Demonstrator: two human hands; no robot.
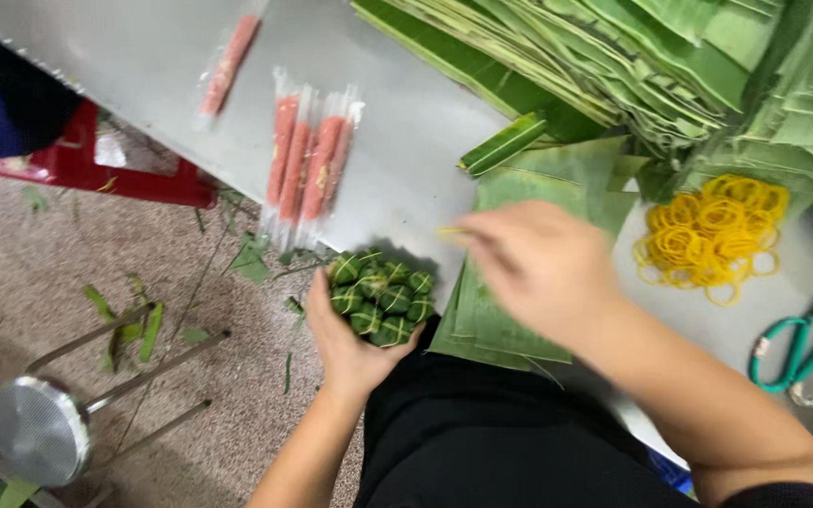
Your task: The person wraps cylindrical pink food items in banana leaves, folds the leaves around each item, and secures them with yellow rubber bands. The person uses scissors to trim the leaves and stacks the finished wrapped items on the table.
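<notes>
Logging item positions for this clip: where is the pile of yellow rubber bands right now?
In the head view, the yellow rubber bands lie at the right on the metal table, beside the stacked green leaves, above the green-handled scissors.

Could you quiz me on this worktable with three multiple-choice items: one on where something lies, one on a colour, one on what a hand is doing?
1. Where do the scissors lie?
A. right edge of the table
B. on the floor
C. on the stool

2. What colour are the rubber bands?
A. red
B. yellow
C. blue

3. What is the left hand doing?
A. resting empty
B. cutting a leaf
C. holding a bundle of leaf parcels

Answers: 1 A, they sit beside the bands; 2 B, the heap is bright yellow; 3 C, fingers cup the green bundle.
</notes>
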